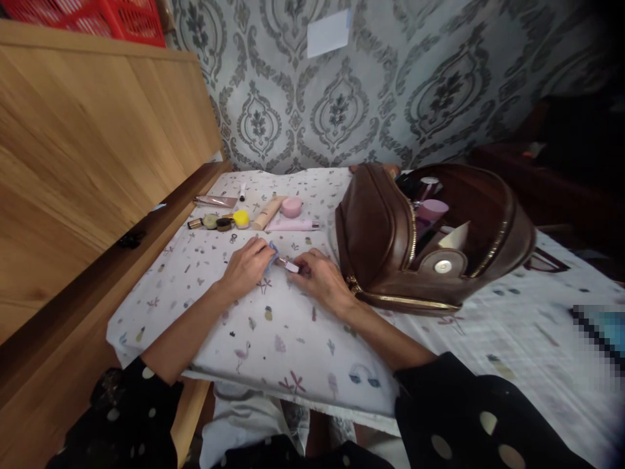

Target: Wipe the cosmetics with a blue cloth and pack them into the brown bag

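Note:
My left hand [248, 262] is closed round a crumpled blue cloth [273, 251]. Between my two hands is a small, slim cosmetic tube [289, 264], possibly a lip gloss, with a pale end. The fingers of my right hand [319, 277] grip its right end, while the cloth touches the other end. Just beyond my hands lie a pink tube [293, 225], a beige tube [267, 213], a round pink jar [291, 208], a yellow-lidded jar [241, 219] and other small cosmetics. Close to my right hand stands an unzipped brown leather bag [375, 221].
Several cosmetics, including a purple item [432, 210], show inside the bag. A printed white cloth [278, 352] covers the table. A wooden cabinet [97, 130] rises at the left, a patterned wall [336, 111] behind. A blurred-out rectangular object [603, 332] lies far right.

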Action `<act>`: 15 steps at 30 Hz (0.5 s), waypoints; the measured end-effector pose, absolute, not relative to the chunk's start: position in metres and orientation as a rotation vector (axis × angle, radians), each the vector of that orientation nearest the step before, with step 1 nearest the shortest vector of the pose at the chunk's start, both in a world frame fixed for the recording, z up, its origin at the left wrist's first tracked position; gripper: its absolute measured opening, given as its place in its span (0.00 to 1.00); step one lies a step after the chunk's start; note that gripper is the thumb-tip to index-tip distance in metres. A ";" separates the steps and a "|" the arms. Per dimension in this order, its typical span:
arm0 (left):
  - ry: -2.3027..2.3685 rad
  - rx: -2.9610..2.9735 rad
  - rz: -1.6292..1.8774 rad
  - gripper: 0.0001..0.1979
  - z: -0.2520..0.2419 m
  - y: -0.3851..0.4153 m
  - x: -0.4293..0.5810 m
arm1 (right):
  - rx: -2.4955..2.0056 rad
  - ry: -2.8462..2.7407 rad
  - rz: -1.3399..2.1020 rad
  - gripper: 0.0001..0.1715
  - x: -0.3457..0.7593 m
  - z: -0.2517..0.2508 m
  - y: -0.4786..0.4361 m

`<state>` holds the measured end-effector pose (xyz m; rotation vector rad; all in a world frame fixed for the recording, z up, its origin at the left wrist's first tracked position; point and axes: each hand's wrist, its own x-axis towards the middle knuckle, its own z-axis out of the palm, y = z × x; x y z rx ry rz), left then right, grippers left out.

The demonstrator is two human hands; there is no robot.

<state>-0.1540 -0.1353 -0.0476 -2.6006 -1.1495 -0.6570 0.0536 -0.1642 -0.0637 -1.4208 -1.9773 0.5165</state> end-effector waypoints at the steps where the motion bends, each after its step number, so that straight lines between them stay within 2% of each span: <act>1: -1.165 -2.608 -0.653 0.16 -0.047 -0.136 -0.154 | -1.419 -1.976 0.514 0.06 0.054 -0.063 -0.164; 9: -1.365 -2.576 -0.605 0.14 -0.044 -0.139 -0.156 | -1.432 -1.966 0.522 0.03 0.052 -0.064 -0.163; 15: -1.210 -2.467 -0.821 0.14 -0.045 -0.144 -0.154 | -1.391 -1.947 0.503 0.04 0.052 -0.064 -0.164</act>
